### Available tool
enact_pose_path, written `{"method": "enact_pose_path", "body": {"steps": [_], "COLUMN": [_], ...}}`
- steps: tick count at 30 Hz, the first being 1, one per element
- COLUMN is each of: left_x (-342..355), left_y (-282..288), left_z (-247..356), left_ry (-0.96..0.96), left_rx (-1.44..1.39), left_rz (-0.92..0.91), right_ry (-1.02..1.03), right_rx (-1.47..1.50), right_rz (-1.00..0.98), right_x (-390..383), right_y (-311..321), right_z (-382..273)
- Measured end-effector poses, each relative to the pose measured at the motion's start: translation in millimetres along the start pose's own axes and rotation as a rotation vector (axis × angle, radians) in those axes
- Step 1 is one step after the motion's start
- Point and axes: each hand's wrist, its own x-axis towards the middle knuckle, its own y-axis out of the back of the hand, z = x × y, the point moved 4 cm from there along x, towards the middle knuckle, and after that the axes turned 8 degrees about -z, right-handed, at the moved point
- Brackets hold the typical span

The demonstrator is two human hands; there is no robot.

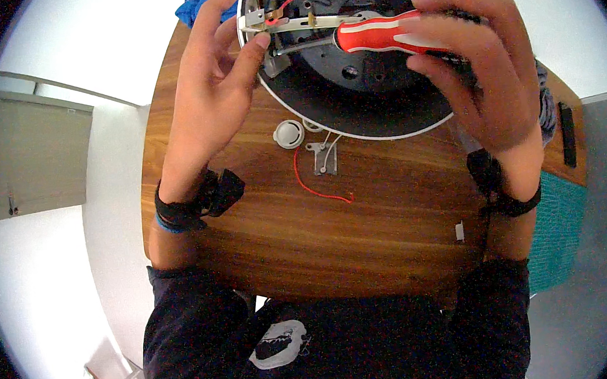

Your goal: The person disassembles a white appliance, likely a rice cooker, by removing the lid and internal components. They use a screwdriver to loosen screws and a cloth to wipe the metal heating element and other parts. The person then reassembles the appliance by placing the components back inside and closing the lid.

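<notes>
While left hand (216,100) holds one housing (376,107), right hand (498,64): one screwdriver (375,34).

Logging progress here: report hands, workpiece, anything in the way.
Left hand holding left edge of black casing. Right hand gripping red screwdriver, shaft pointing left across casing. Left thumb close to shaft's far end, possibly in the way.

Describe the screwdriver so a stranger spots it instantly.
Look to the round black housing at the top. Across it, the right hand holds the screwdriver, its metal shaft pointing left. Its thick red-and-white handle sets it apart from the pale strip just above.
</notes>
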Motion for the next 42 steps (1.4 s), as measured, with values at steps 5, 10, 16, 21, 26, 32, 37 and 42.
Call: {"method": "enact_pose_path", "body": {"steps": [5, 10, 16, 21, 26, 32, 37, 42], "left_x": [1.8, 0.0, -2.2, -1.6, -1.6, 1.9, 6.7, 1.9], "left_y": [-3.7, -2.3, 0.4, 1.1, 3.4, 10.9, 14.5, 12.8], "left_z": [3.6, 2.4, 1.2, 3.2, 3.9, 0.0, -4.0, -13.8], "left_ry": [-0.035, -0.047, -0.036, -0.038, -0.043, -0.091, -0.131, -0.113], "left_rx": [-0.106, -0.099, -0.045, -0.054, -0.03, -0.082, -0.011, 0.09], "left_rz": [-0.009, -0.009, -0.015, -0.055, -0.02, 0.044, 0.071, 0.082], "right_ry": [-0.117, -0.099, -0.31, -0.351, -0.393, -0.401, -0.248, -0.209], "right_rx": [0.147, -0.095, -0.205, -0.144, -0.108, 0.173, 0.107, -0.358], "right_rz": [0.064, -0.044, -0.15, -0.193, -0.125, -0.08, 0.093, 0.027], "right_x": [-1.0, 3.5, 8.4, 2.8, -1.7, -2.7, -5.2, -5.2], "right_y": [2.1, 13.1, 15.7, 7.6, -0.2, -17.0, -37.2, -29.6], "right_z": [8.1, -0.7, -21.9, -21.6, -18.9, 0.5, 15.2, -1.0]}}
